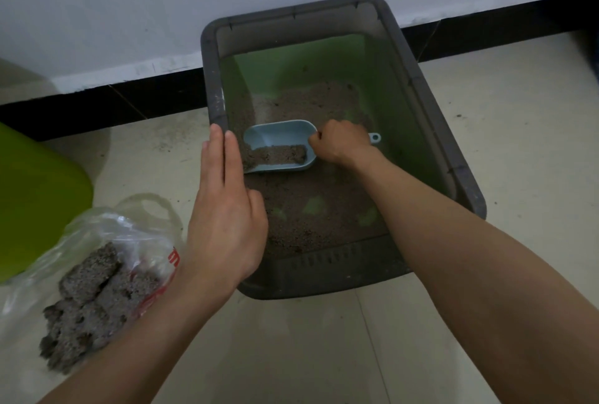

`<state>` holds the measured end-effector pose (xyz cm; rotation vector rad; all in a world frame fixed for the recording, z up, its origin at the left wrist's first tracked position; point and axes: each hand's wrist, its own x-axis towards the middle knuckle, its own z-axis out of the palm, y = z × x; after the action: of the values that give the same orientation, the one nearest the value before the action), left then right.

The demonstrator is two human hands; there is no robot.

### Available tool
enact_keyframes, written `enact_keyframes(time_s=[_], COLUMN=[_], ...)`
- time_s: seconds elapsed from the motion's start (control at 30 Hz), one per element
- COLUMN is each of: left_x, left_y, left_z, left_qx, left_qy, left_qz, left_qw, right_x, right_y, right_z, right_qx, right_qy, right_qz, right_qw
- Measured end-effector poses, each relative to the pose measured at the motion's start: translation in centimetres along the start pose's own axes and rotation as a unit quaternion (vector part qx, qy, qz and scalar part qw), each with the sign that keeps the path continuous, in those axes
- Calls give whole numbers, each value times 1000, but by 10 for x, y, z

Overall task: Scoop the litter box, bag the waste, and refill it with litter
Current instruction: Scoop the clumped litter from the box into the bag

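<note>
A litter box (431, 125) with a grey rim and green inside stands against the wall, a thin layer of brown litter (317, 202) on its floor. My right hand (340, 144) grips the handle of a light blue scoop (278, 137), which holds a clump of litter and sits inside the box. My left hand (227, 209) lies flat with fingers straight along the box's left rim, holding nothing. On the floor to the left lies a clear plastic bag (107, 241) with several grey waste clumps (90, 300) in it.
A lime green plastic object (35, 202) sits at the far left on the pale tiled floor. A black skirting strip (97, 105) runs along the white wall behind the box. Loose litter grains speckle the tiles around the box.
</note>
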<state>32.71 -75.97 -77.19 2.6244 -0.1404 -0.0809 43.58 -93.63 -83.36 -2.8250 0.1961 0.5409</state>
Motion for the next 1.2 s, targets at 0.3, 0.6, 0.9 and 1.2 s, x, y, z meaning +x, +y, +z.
enact_keyframes(time_s=[0.3,0.6,0.9,1.2], left_x=[-1,-1,0,0], left_y=[-1,0,0,0], left_z=[-1,-1,-1,-1], left_qx=[0,-2,-8,-10], left_qy=[-3,-4,0,-4], left_qz=[5,1,3,0], left_qw=[1000,1000,1000,1000], right_x=[0,-9,-12,-19], right_y=[17,21,16,18], right_z=[12,23,24,14], right_qx=[148,325,399,443], right_qy=[-17,-43,-53,-12], right_qz=[3,24,43,86], right_qw=[989,944,914,892])
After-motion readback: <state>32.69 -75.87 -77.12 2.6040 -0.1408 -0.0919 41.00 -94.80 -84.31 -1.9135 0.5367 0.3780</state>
